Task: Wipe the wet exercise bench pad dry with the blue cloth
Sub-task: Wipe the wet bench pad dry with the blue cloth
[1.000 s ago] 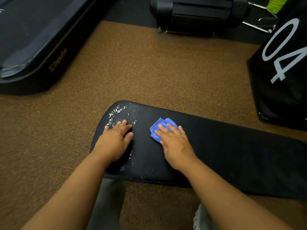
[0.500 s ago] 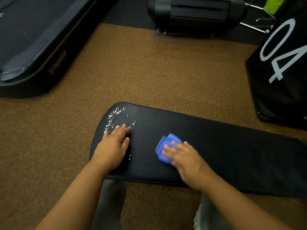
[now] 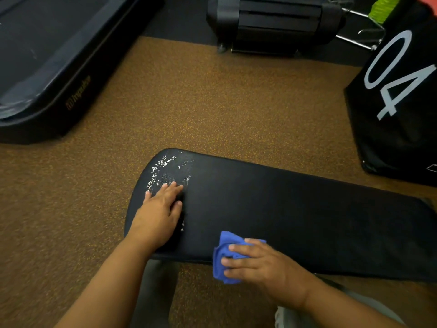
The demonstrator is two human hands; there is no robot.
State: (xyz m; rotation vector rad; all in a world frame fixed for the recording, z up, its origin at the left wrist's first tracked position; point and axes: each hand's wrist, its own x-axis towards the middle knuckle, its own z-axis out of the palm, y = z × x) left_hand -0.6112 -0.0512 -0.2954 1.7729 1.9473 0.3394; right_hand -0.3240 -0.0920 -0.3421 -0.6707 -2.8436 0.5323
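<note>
Entry, as I logged it from my remote seat.

Bench pad (image 3: 295, 209): black, long, with a rounded left end, lying across the lower middle of the view above a brown speckled floor (image 3: 212, 102). I noted water droplets (image 3: 163, 169) scattered over the rounded end, with a few more in a short line just right of the left thumb.

Left hand (image 3: 159, 214): I recorded it flat on the pad near the rounded end, palm down, fingers straight and close together, fingertips among the nearest droplets. It held nothing.

Cloth (image 3: 227, 256): blue, bunched, sitting at the near edge of the pad, right of the left hand and apart from it. Its lower part hung past the pad's edge in front of the floor.

Right hand (image 3: 262, 266): I recorded it on top of the cloth, fingers bent over the bunched fabric and gripping it, fingertips pointing left. The cloth showed beyond the fingertips and beneath them.

Surroundings, as I listed them: a dark treadmill deck (image 3: 47, 67) at upper left with a small gold logo on its side; a black machine base (image 3: 272, 24) at top centre; a black bag (image 3: 402, 102) at right marked "04" in pale numerals; a lime-green item (image 3: 383, 8) at the top right corner, too cropped for me to identify.
</note>
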